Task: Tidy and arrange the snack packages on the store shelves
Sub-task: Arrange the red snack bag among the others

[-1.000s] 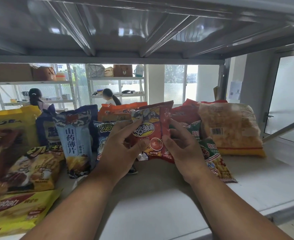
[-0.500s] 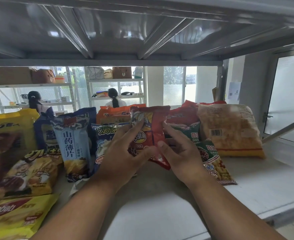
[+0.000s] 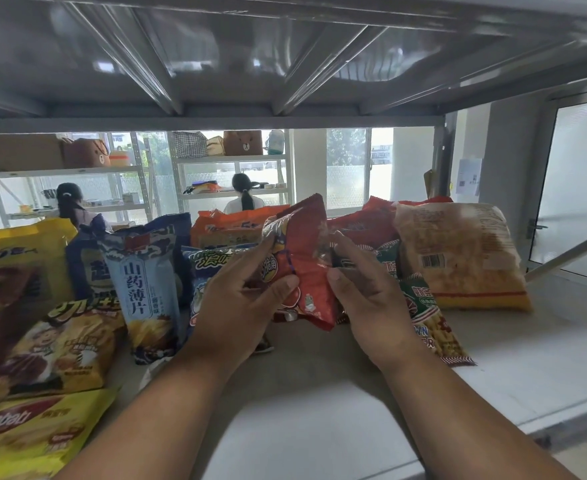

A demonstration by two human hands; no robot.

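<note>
Both hands share the grip on the red snack bag (image 3: 307, 271): the left hand (image 3: 236, 299) pinches its left edge with thumb in front, the right hand (image 3: 364, 296) pinches its right edge. They hold it upright, lifted off the shelf (image 3: 527, 368), probably to turn its front outward. It hangs at the centre of the row, with the pale blue bag (image 3: 146, 289) at 9 o'clock and the clear yellow bag (image 3: 461, 258) at 3 o'clock.

red snack bag (image 3: 306, 271) | pale-blue wave-patterned bag (image 3: 146, 289) | yellow bag (image 3: 39, 424)
</note>
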